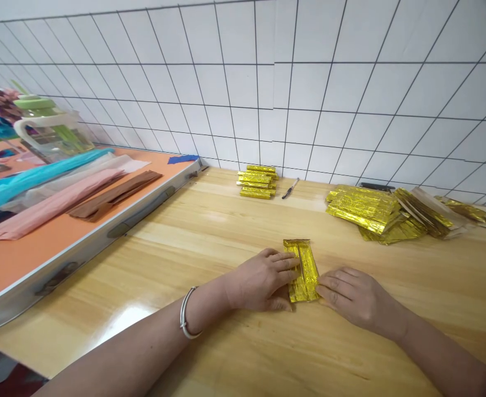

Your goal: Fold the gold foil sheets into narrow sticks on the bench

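A sheet of crinkled gold foil paper (pixel 308 264) lies on the wooden table in front of me, its two long sides folded in toward a seam down the middle. My left hand (pixel 263 278) rests on its left part, fingers stretched across the foil and thumb near the lower left corner. At the lower right edge, my right hand (pixel 352 298) has its fingers pressed together on the paper; the thumb is mostly hidden. A silver bangle (pixel 185 313) circles my left wrist.
Rolled gold foil strips (pixel 256 182) are stacked near the tiled wall, with a pen (pixel 290 188) beside them. Flat gold foil sheets (pixel 362 207) are piled at back right. Left, an orange raised board (pixel 139 201) bears coloured crepe paper (pixel 57 204) and a green-lidded jug (pixel 53 129).
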`<move>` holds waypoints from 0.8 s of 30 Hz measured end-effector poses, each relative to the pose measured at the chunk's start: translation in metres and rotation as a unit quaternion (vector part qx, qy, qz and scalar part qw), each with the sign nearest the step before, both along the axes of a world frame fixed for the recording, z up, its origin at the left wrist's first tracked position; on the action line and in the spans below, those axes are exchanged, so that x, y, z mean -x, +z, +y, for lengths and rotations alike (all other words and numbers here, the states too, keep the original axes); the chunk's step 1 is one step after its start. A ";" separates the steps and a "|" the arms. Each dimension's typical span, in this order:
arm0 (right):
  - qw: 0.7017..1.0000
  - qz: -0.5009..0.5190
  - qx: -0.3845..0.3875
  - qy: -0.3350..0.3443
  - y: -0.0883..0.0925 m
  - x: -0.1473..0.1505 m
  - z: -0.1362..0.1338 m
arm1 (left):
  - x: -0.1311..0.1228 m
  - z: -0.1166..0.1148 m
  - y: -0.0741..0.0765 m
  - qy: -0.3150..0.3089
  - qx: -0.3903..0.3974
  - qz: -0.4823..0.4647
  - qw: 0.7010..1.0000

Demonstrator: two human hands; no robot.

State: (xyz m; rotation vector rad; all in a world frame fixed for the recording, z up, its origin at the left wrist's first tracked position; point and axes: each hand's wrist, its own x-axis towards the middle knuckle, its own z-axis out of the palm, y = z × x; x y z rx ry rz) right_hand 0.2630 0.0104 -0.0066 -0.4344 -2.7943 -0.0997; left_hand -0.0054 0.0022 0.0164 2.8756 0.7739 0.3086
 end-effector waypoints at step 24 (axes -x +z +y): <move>0.986 0.047 0.130 -0.095 0.003 0.012 -0.006 | -0.012 -0.009 -0.005 0.099 0.047 -0.025 0.994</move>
